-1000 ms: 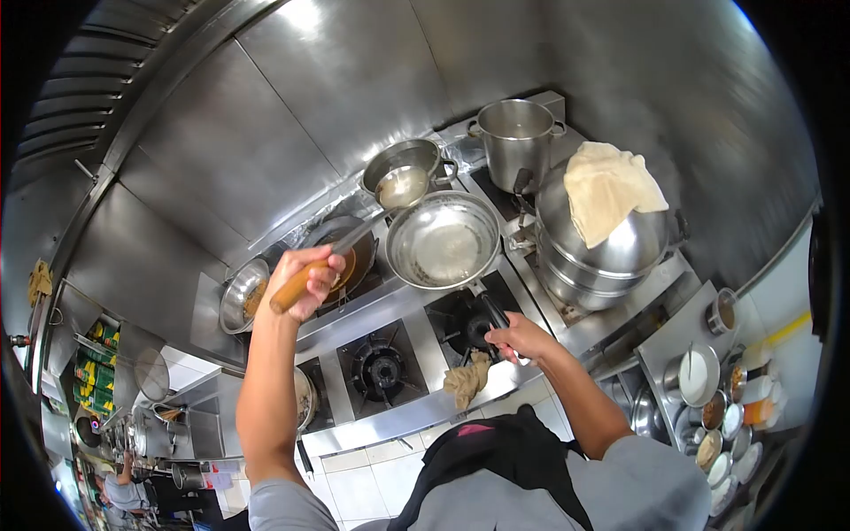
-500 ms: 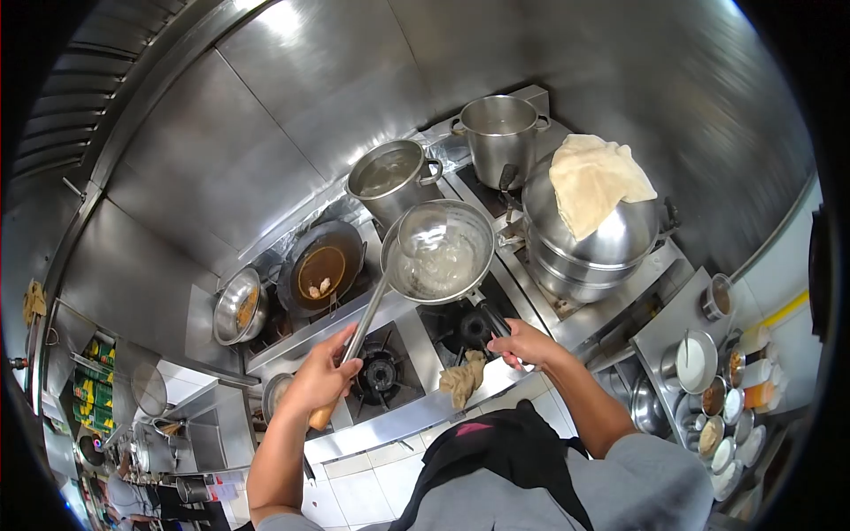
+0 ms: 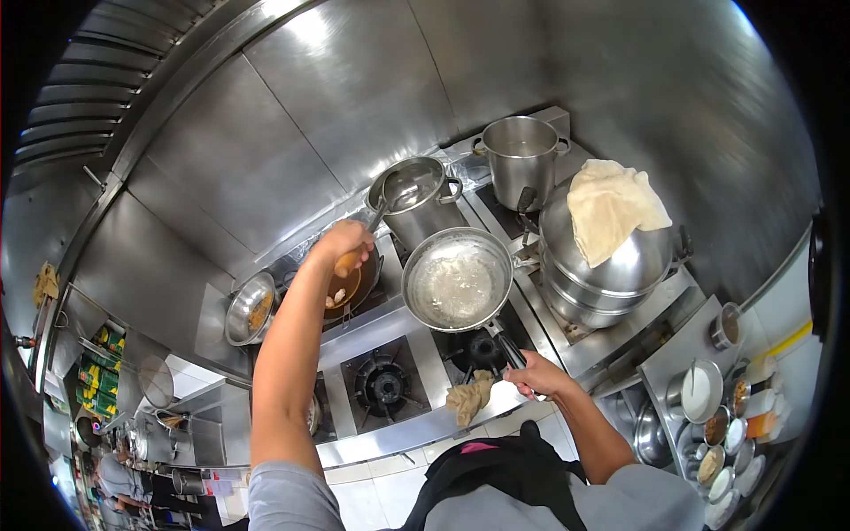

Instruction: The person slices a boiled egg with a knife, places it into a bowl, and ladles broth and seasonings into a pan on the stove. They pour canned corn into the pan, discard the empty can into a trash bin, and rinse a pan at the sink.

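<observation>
My left hand (image 3: pixel 347 244) is wrapped round the wooden handle of a metal ladle (image 3: pixel 411 188). The ladle's bowl sits inside the mouth of the left stockpot (image 3: pixel 429 226); whether it touches liquid is unclear. In my right hand (image 3: pixel 537 375) is the black handle of a frying pan (image 3: pixel 416 301), which holds clear, bubbly liquid. The pan is level over or on the front right burner. Beneath my left forearm, partly hidden, is a dark wok (image 3: pixel 378 270) of brown oil with a few pale pieces (image 3: pixel 336 299).
A second stockpot (image 3: pixel 522 181) stands at the back. To the right, a cloth (image 3: pixel 615 208) drapes over a large domed steamer (image 3: pixel 571 243). A crumpled rag (image 3: pixel 469 398) lies by the front burner (image 3: pixel 387 387). Seasoning containers (image 3: pixel 713 465) crowd the right shelf. A metal bowl (image 3: pixel 239 327) sits left.
My left hand has moved forward and up, carrying the ladle from above the pan to the left stockpot. My right hand still grips the pan. The whole view has shifted slightly.
</observation>
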A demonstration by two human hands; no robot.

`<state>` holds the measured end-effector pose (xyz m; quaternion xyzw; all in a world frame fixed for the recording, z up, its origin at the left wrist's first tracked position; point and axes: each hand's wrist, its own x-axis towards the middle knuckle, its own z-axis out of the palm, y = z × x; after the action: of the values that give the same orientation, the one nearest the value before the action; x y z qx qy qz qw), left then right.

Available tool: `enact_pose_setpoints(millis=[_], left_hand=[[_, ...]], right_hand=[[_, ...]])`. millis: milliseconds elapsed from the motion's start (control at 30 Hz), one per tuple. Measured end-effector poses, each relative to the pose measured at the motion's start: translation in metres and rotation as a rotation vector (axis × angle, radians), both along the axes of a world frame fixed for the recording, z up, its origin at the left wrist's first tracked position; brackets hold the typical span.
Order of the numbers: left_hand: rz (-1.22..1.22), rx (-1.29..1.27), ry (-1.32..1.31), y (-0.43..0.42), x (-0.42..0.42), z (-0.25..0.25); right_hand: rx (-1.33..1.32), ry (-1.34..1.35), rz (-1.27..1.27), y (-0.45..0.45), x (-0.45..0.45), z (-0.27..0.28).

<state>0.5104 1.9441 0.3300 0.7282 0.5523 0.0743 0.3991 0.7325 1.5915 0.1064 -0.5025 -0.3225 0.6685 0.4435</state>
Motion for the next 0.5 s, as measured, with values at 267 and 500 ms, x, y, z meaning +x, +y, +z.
enact_pose_setpoints(millis=[267, 500], left_hand=[[0.269, -0.52, -0.678, -0.001, -0.036, 0.021], [0.229, -0.672, -0.962, -0.092, -0.087, 0.029]], right_hand=[[-0.029, -0.054, -0.004, -0.006, 0.002, -0.038], [-0.053, -0.055, -0.004, -0.019, 0.004, -0.123]])
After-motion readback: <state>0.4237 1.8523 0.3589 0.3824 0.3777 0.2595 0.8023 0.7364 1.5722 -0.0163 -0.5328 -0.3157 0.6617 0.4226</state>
